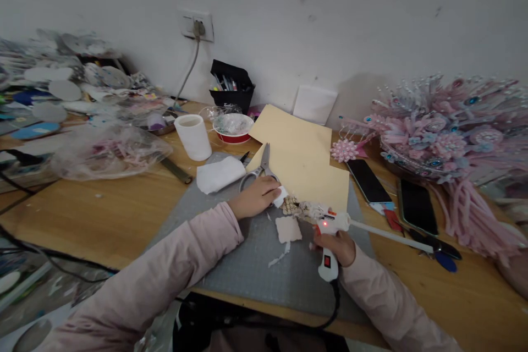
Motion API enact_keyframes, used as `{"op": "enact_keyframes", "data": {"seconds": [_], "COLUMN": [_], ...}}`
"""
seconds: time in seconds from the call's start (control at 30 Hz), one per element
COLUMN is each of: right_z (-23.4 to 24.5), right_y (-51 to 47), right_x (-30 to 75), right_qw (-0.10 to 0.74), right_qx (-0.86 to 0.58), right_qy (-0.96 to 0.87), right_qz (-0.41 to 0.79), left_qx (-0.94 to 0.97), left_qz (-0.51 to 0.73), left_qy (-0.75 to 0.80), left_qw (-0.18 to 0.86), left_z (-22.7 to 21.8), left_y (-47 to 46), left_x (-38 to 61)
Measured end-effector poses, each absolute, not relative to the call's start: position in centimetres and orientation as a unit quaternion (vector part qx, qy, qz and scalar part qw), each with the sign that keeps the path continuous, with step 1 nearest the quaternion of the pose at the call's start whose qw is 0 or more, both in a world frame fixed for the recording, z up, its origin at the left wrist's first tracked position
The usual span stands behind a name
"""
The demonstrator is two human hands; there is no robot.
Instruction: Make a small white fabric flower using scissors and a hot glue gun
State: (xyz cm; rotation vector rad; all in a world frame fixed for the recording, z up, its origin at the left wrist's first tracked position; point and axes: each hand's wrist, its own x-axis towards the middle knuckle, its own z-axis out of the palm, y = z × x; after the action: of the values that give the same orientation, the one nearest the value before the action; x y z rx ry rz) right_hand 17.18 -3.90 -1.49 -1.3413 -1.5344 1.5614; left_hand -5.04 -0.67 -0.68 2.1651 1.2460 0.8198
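My right hand [339, 246] is wrapped round the handle of a white hot glue gun [329, 270], whose red light is on. A long glue stick [388, 234] sticks out of its back, and its nozzle end points left toward a small brown-patterned piece [290, 205]. My left hand [259, 196] has its fingers together on a small white piece of paper [280, 197] beside that patterned piece. Grey scissors [265, 157] lie partly hidden behind my left hand. A pale square with wavy edges [289, 230] lies on the grey cutting mat [239, 261], near a torn white strip [281, 254].
Yellow card sheets [299, 140] lie behind my hands. Left of them are a folded white paper [220, 174], a white roll [193, 137] and a red bowl [233, 129]. Two phones [368, 181] and a pink beaded decoration [445, 132] are on the right. The gun's black cord [335, 305] hangs toward me.
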Motion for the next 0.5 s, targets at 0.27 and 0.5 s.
{"op": "enact_keyframes", "data": {"seconds": [0.27,0.5], "right_z": [-2.25,-1.31], "right_y": [-3.85,-4.32], "right_x": [16.85,17.2], "right_qw": [0.337,0.333], "right_qx": [-0.476,-0.454], "right_qy": [-0.534,-0.54], "right_qz": [0.612,0.626], "left_qx": [0.784,0.784], "left_qz": [0.312,0.32], "left_qy": [0.466,0.459], "left_qw": [0.266,0.267], "left_z": [-0.79,-0.83], "left_y": [-0.73,-0.64], "left_x": [-5.02,-5.04]}}
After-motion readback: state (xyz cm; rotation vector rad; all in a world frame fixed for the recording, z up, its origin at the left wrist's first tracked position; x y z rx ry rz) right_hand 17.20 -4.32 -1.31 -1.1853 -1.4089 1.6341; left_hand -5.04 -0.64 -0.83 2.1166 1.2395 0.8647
